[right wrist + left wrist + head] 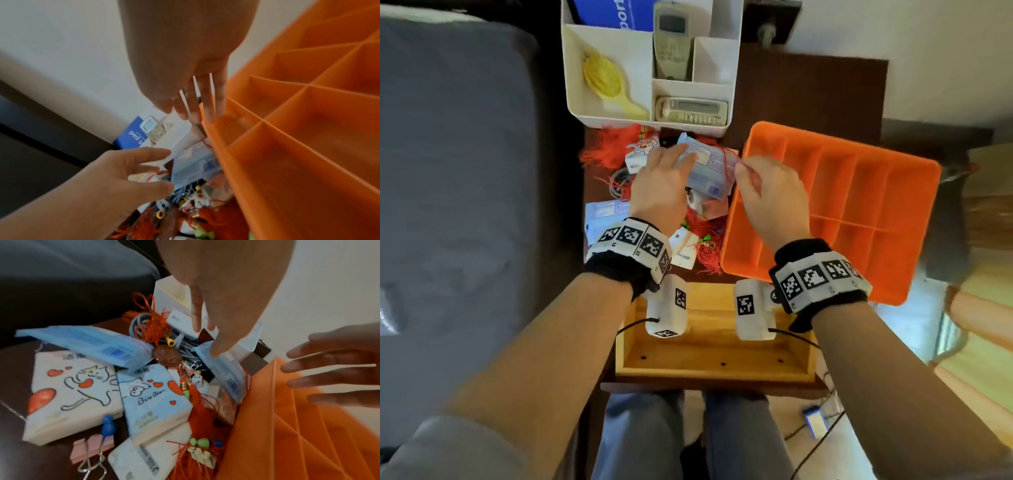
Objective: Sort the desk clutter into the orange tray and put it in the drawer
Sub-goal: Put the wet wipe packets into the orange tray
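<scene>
The orange tray (859, 192) (287, 434) (308, 146) lies on the right of the desk, and the compartments I can see hold nothing. Left of it is a heap of clutter: blue tissue packs (710, 168) (226, 374) (197, 167), cat-printed tissue packs (72, 391), red tassel knots (613, 144) (152, 327), a pink binder clip (90, 447) and a blue pushpin (108, 425). My left hand (678, 154) (205, 331) (144, 170) reaches over the heap, straight fingers touching a blue pack. My right hand (750, 168) (308, 369) (197, 113) hovers with spread fingers at the tray's left rim, holding nothing.
A wooden drawer (712, 356) stands pulled out under my wrists. A white organizer (613, 113) at the back holds two remotes (674, 41), a yellow brush (602, 78) and a blue box. A grey cushion (448, 171) lies at the left. Cables trail on the floor at the lower right.
</scene>
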`<control>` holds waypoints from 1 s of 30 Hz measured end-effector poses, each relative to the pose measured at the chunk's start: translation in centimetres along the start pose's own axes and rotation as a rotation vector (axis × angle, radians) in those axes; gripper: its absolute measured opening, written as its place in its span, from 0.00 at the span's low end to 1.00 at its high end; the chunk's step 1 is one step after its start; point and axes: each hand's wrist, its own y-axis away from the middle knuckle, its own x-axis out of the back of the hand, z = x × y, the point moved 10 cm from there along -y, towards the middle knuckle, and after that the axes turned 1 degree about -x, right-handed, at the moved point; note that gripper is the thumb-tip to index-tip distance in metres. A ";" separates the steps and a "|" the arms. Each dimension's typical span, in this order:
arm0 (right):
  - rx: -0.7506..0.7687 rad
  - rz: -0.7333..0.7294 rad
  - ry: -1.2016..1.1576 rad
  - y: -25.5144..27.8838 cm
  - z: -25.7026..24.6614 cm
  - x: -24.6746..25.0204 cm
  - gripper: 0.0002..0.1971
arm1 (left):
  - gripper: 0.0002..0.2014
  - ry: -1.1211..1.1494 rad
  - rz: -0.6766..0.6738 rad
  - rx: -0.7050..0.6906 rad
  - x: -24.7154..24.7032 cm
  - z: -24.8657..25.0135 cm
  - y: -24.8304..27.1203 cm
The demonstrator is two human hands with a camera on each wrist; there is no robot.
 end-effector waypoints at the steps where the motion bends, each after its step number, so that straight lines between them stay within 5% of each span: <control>1: -0.008 0.016 -0.019 -0.1 0.4 -0.3 0.16 | 0.31 -0.035 -0.015 -0.021 -0.4 0.1 -0.5; 7: 0.000 0.086 -0.034 -0.3 2.1 -1.3 0.14 | 0.35 -0.097 -0.036 -0.062 -2.9 -0.3 -2.3; 15: 0.031 0.117 -0.087 0.1 2.7 -1.3 0.13 | 0.26 -0.089 0.073 -0.062 -2.8 0.1 -2.7; 22: 0.036 0.211 -0.165 1.0 2.3 0.4 0.12 | 0.12 -0.002 0.433 -0.157 2.1 0.7 -0.4; 25: 0.016 0.219 -0.241 1.6 2.5 0.6 0.12 | 0.13 0.250 0.369 -0.013 3.0 0.1 0.5; 30: 0.011 0.110 -0.371 2.2 1.5 -0.6 0.13 | 0.21 0.537 0.215 -0.073 1.8 1.0 1.6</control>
